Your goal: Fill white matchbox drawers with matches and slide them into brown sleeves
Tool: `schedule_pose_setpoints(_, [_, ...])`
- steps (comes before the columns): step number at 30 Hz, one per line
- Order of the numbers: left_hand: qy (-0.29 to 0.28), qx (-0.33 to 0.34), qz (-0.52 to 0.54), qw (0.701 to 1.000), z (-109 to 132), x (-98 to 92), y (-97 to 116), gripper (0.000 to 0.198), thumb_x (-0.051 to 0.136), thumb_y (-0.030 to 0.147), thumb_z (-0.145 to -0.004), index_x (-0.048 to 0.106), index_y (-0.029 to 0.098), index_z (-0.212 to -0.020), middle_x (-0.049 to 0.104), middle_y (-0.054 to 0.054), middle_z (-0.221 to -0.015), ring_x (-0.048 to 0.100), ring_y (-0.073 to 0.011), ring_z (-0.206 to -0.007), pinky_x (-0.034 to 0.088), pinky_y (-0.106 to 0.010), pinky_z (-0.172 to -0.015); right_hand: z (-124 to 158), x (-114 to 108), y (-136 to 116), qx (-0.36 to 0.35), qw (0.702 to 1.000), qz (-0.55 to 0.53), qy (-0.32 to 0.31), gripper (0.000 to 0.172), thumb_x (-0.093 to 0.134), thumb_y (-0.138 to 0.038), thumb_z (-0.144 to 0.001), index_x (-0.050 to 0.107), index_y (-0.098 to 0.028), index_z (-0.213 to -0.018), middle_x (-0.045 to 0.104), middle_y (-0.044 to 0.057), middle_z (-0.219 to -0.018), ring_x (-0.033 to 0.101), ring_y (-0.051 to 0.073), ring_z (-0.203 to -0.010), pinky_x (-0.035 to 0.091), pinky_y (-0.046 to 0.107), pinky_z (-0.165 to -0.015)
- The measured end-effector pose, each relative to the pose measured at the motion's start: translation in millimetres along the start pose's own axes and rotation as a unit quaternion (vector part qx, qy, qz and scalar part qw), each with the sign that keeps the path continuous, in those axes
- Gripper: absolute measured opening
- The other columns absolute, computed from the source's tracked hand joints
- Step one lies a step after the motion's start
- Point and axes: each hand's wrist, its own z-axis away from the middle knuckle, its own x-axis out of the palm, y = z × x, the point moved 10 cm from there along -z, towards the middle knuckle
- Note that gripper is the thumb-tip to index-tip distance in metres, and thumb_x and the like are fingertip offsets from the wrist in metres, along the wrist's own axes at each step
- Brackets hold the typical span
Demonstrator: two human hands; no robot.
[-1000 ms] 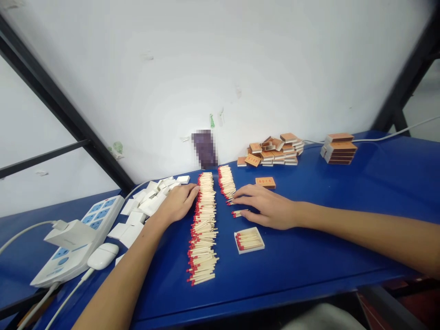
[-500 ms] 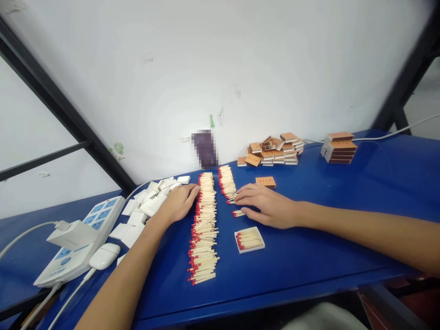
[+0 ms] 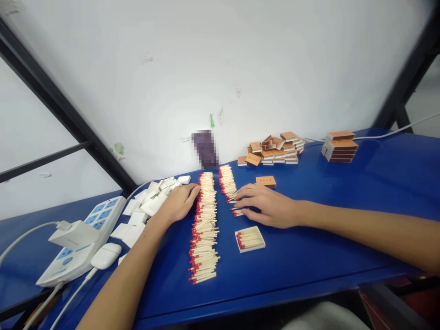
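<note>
A long row of red-tipped matches point(image 3: 205, 229) runs front to back on the blue table. My left hand point(image 3: 181, 200) rests at its left side, near the far end, thumb by the match heads and fingers partly hidden. To the right lies a shorter row of matches point(image 3: 227, 182). My right hand point(image 3: 266, 205) is at that row's near end, palm down, fingers apart, fingertips touching a few loose matches point(image 3: 237, 212). In front of it sits a white matchbox tray point(image 3: 250, 239) with several matches inside. An orange matchbox cover point(image 3: 266, 181) lies behind my right hand.
White trays point(image 3: 139, 215) are heaped at the left, beside a power strip point(image 3: 82, 243) with a charger and cables. Orange matchbox covers point(image 3: 275, 153) are piled at the back, with a neat stack point(image 3: 340, 147) further right. A pixelated dark object point(image 3: 205, 149) stands against the wall.
One or more loose matches under my right fingertips have shifted slightly to the left and now spread out more. My left hand has stayed in place.
</note>
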Motion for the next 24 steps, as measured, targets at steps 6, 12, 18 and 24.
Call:
schedule_pose_setpoints(6, [0.001, -0.003, -0.005, 1.000, 1, -1.0, 1, 0.047, 0.026, 0.044, -0.103, 0.064, 0.021, -0.091, 0.072, -0.007, -0.096, 0.065, -0.0262, -0.087, 0.044, -0.035, -0.079, 1, 2, 1, 0.008, 1.000, 0.010, -0.009, 0.032, 0.047, -0.028, -0.099, 0.069, -0.018, -0.119, 0.065, 0.012, -0.124, 0.055, 0.026, -0.117, 0.043, 0.047, -0.100])
schedule_pose_setpoints(12, [-0.005, -0.001, -0.006, 1.000, 0, 0.0, 2, 0.047, 0.025, 0.044, -0.103, 0.064, 0.021, -0.092, 0.072, -0.007, -0.100, 0.065, -0.0261, -0.090, 0.044, -0.035, -0.080, 3, 5, 5, 0.015, 0.999, 0.027, -0.009, 0.036, 0.046, -0.030, -0.099, 0.064, -0.019, -0.128, 0.061, 0.014, -0.129, 0.054, 0.028, -0.120, 0.043, 0.049, -0.101])
schedule_pose_setpoints(18, [-0.004, -0.002, -0.004, 1.000, 1, 0.1, 2, 0.047, 0.024, 0.044, -0.103, 0.064, 0.020, -0.092, 0.072, -0.008, -0.101, 0.065, -0.0271, -0.091, 0.044, -0.036, -0.081, 5, 6, 11, 0.041, 0.998, 0.049, -0.003, 0.036, 0.047, -0.033, -0.098, 0.066, -0.020, -0.126, 0.055, 0.017, -0.136, 0.054, 0.031, -0.120, 0.043, 0.053, -0.100])
schedule_pose_setpoints(24, [-0.007, 0.001, 0.002, 1.000, 2, 0.2, 3, 0.050, 0.022, 0.046, -0.102, 0.064, 0.021, -0.091, 0.071, -0.007, -0.095, 0.065, -0.0258, -0.088, 0.045, -0.035, -0.080, 6, 4, 10, 0.042, 0.998, 0.055, 0.002, 0.034, 0.043, -0.032, -0.099, 0.071, -0.020, -0.116, 0.052, 0.016, -0.139, 0.053, 0.031, -0.122, 0.042, 0.054, -0.101])
